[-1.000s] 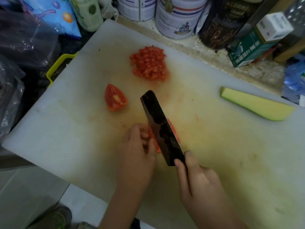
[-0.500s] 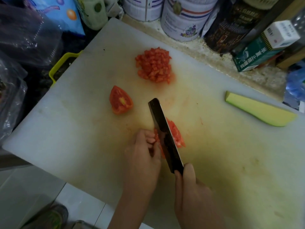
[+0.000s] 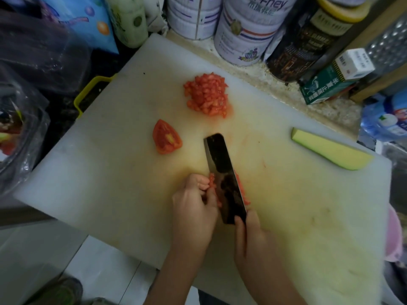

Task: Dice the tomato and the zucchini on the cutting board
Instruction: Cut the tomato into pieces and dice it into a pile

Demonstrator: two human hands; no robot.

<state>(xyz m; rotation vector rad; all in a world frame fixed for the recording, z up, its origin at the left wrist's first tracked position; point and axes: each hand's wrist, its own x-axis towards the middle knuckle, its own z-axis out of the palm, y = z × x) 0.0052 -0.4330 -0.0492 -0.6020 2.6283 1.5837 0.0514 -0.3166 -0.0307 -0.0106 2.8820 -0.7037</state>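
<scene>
Near the front of a white cutting board [image 3: 99, 172], the tomato piece [image 3: 211, 183] being cut is mostly hidden between curled fingers and a dark knife [image 3: 222, 166] blade. The knife's handle is covered by the hand holding it. The left hand [image 3: 193, 208] curls its fingers onto that piece, holding it down. The right hand [image 3: 253, 241] grips the knife at the blade's heel. Farther back lie a red tomato wedge [image 3: 166, 137], a heap of diced tomato [image 3: 207, 95] and, well apart to the right, a pale yellow-green zucchini piece [image 3: 330, 151].
</scene>
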